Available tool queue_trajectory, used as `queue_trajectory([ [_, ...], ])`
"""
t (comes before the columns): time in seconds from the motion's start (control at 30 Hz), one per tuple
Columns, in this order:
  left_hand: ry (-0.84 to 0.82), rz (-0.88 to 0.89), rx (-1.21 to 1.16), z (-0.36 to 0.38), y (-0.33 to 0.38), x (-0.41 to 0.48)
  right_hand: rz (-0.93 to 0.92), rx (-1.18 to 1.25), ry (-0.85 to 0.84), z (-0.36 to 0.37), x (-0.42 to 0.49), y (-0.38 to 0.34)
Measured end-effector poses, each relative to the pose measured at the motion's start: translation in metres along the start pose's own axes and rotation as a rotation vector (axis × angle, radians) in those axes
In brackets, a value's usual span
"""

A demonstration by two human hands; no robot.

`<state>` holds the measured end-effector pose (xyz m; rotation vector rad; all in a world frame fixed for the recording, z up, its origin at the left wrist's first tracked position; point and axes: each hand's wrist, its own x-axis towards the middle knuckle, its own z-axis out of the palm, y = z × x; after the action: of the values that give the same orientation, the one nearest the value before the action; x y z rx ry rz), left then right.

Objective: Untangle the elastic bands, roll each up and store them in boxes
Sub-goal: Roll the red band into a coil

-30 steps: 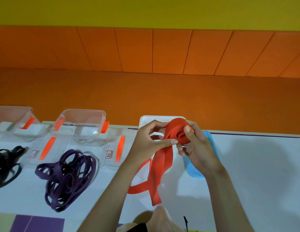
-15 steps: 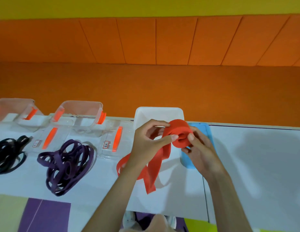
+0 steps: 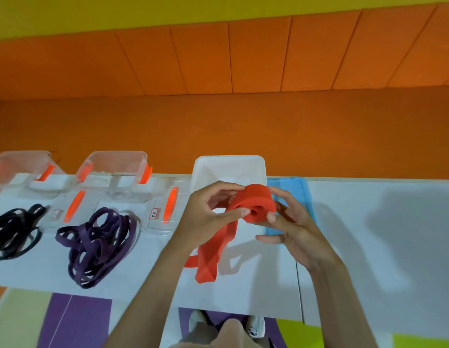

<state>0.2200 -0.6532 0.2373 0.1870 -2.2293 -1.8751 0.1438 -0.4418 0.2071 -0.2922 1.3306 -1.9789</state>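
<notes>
Hands: left hand (image 3: 205, 217) and right hand (image 3: 293, 229) both pinch a half-rolled red elastic band (image 3: 256, 204), held above the white surface (image 3: 369, 247) before a white box (image 3: 228, 164); its loose tail trails down. Purple bands (image 3: 95, 244), black bands (image 3: 12, 229): tangled heaps at left, near clear boxes (image 3: 113, 164). Blue lid (image 3: 293, 187): beside the white box.

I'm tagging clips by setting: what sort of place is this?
Likely a padded playroom or gym set up for sorting: orange padded wall, coloured floor mats, and a white table with clear boxes and a half-rolled red band.
</notes>
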Motion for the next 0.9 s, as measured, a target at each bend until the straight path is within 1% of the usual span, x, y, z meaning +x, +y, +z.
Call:
queue_trajectory([
  [0.07,0.015,0.007,0.022,0.005,0.001,0.001,-0.015,-0.071,0.046,0.004,0.0,-0.013],
  [0.13,0.041,0.002,-0.016,0.01,0.003,0.001,-0.045,-0.081,0.1,0.01,0.0,-0.02],
  [0.23,0.037,0.029,-0.115,0.01,0.008,0.004,-0.083,0.032,0.084,0.015,-0.001,-0.021],
  [0.3,0.006,0.071,-0.119,0.005,0.008,0.007,-0.064,0.118,0.069,0.02,-0.001,-0.016],
  [0.37,-0.018,0.076,-0.095,-0.002,0.007,0.009,-0.017,0.145,0.05,0.024,-0.002,-0.013],
  [0.4,-0.026,0.064,-0.092,-0.006,0.006,0.009,0.006,0.109,0.039,0.025,-0.003,-0.014],
  [0.47,-0.015,0.023,-0.099,-0.011,0.005,0.009,0.034,-0.079,0.037,0.023,-0.003,-0.018],
  [0.53,0.009,-0.024,-0.104,-0.014,0.002,0.007,0.039,-0.277,0.072,0.021,-0.001,-0.024],
  [0.57,0.016,-0.036,-0.106,-0.016,0.001,0.006,0.032,-0.326,0.094,0.023,0.001,-0.025],
  [0.77,0.022,-0.042,-0.189,-0.045,-0.01,0.008,-0.098,-0.38,0.183,0.054,0.014,-0.02],
  [0.9,-0.054,-0.094,-0.226,-0.081,-0.023,0.001,-0.113,-0.383,0.226,0.078,0.025,-0.014],
])
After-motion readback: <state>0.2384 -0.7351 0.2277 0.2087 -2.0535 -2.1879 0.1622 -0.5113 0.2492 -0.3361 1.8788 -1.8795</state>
